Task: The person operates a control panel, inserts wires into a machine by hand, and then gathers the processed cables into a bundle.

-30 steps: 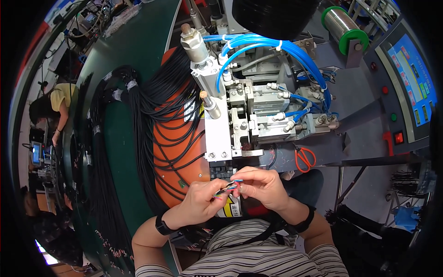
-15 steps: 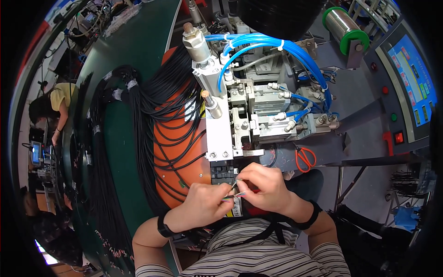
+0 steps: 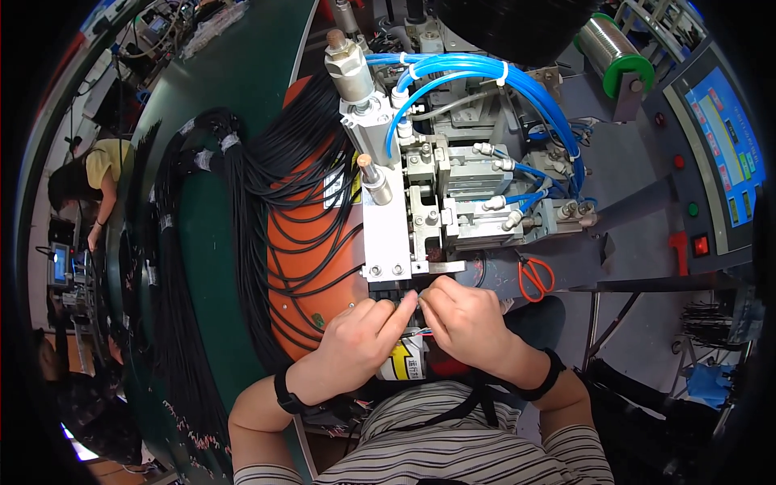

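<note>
My left hand [image 3: 356, 338] and my right hand [image 3: 465, 319] meet at the front of the machine, fingertips almost touching, just below its white upright plate [image 3: 384, 230]. Both are closed in a pinch. Thin coloured wires [image 3: 419, 331] show between the hands, and their ends are hidden by my fingers. The fingertips lie over a black fixture [image 3: 380, 293], mostly covered now. Below the hands is a white label with a yellow arrow [image 3: 404, 361].
Black cables [image 3: 303, 186] fan across an orange board [image 3: 311, 279] at left; more bundles hang over a green table [image 3: 206, 267]. Red-handled scissors [image 3: 535, 279], a solder wire spool [image 3: 610, 56] and a screen [image 3: 725, 141] are at right. A person [image 3: 101, 182] works far left.
Both hands have moved slightly forward, up to the black fixture under the white plate. The coloured wires show less now, and the arrow label below is more exposed.
</note>
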`<state>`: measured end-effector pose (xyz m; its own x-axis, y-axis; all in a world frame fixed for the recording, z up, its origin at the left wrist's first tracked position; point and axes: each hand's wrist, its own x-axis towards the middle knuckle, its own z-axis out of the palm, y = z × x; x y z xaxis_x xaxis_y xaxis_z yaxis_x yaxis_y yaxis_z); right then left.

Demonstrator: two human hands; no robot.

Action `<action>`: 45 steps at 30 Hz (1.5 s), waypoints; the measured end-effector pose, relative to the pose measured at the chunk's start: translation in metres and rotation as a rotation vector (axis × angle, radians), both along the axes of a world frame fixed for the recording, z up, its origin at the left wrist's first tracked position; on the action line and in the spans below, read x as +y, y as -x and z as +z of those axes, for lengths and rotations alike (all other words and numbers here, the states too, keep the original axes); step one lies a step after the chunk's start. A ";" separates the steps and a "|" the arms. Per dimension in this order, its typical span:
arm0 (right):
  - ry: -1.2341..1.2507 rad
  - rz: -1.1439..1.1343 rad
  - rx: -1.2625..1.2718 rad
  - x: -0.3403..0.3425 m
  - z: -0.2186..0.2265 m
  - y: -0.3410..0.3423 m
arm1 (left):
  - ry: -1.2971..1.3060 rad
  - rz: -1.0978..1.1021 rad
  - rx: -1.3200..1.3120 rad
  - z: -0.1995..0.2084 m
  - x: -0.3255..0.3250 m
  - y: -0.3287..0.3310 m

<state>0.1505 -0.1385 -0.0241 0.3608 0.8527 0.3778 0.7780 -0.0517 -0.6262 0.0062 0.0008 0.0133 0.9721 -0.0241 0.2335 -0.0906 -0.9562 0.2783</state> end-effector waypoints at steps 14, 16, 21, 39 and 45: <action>0.139 0.035 -0.147 0.002 0.009 -0.001 | -0.105 -0.138 0.071 0.004 0.010 -0.008; 0.207 0.068 -0.123 0.003 0.012 -0.007 | -0.110 -0.163 0.079 0.006 0.012 -0.013; -0.007 -0.066 0.018 0.000 -0.006 -0.001 | -0.117 -0.173 0.102 0.004 0.013 -0.011; 0.021 -0.063 0.411 -0.004 -0.026 -0.011 | -0.096 0.118 0.031 -0.006 0.020 0.027; -0.131 0.000 0.371 -0.012 0.010 0.001 | 0.038 0.243 0.037 -0.015 0.014 0.027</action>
<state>0.1496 -0.1505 -0.0143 0.4932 0.8062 0.3269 0.4973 0.0471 -0.8663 -0.0206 0.0146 -0.0018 0.9562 0.2192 0.1941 0.1514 -0.9376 0.3131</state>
